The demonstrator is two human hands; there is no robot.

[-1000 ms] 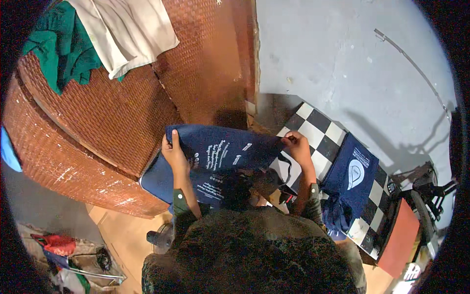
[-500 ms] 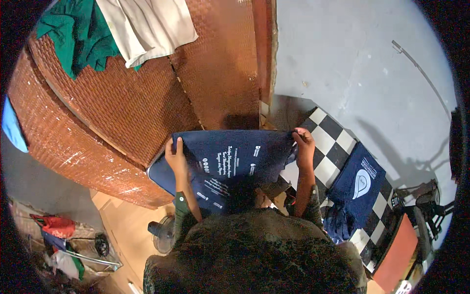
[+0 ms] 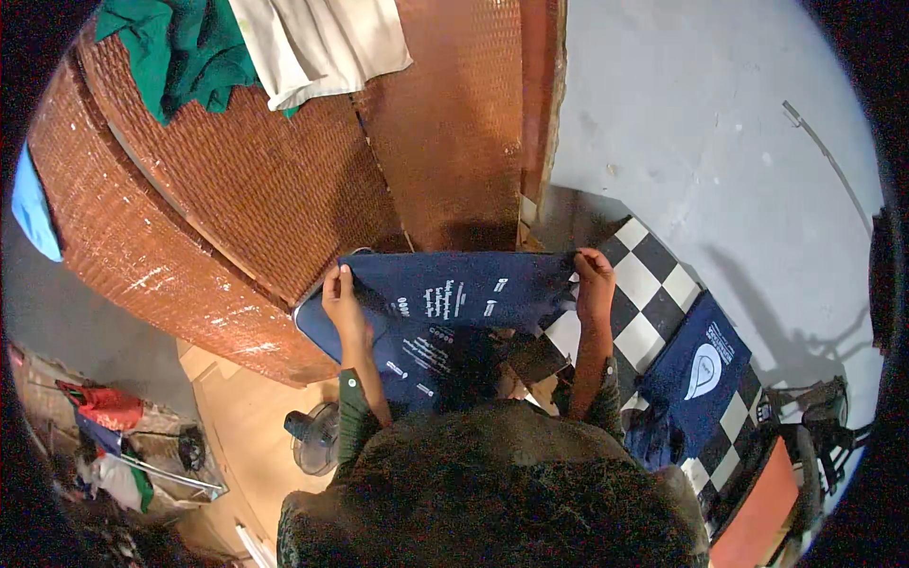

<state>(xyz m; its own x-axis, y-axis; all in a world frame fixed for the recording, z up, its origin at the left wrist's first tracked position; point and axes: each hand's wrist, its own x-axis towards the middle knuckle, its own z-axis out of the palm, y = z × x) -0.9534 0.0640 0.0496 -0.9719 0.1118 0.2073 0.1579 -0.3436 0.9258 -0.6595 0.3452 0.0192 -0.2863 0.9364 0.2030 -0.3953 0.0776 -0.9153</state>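
A navy cloth (image 3: 417, 293) with white print is stretched between my two hands at the middle of the view. Its far edge runs nearly straight from one hand to the other. My left hand (image 3: 340, 292) pinches the left corner, thumb on top. At the right corner my right hand (image 3: 595, 273) grips the same edge with bent fingers. Below the stretched part lies more navy fabric (image 3: 417, 364) with similar white print; whether it belongs to the same piece I cannot tell. My head hides its near side.
Brown woven-textured furniture (image 3: 256, 180) stands ahead, with green cloth (image 3: 185, 57) and cream cloth (image 3: 327, 47) on it. To the right, another navy printed cloth (image 3: 696, 374) lies on a black-and-white checkered surface (image 3: 639, 336) beside a grey wall (image 3: 682, 123). A small fan (image 3: 317, 437) sits lower left.
The held cloth's upper panel looks shorter and more tilted, and more print shows on the fabric below it. Both hands keep their corners. The surroundings have shifted slightly in view.
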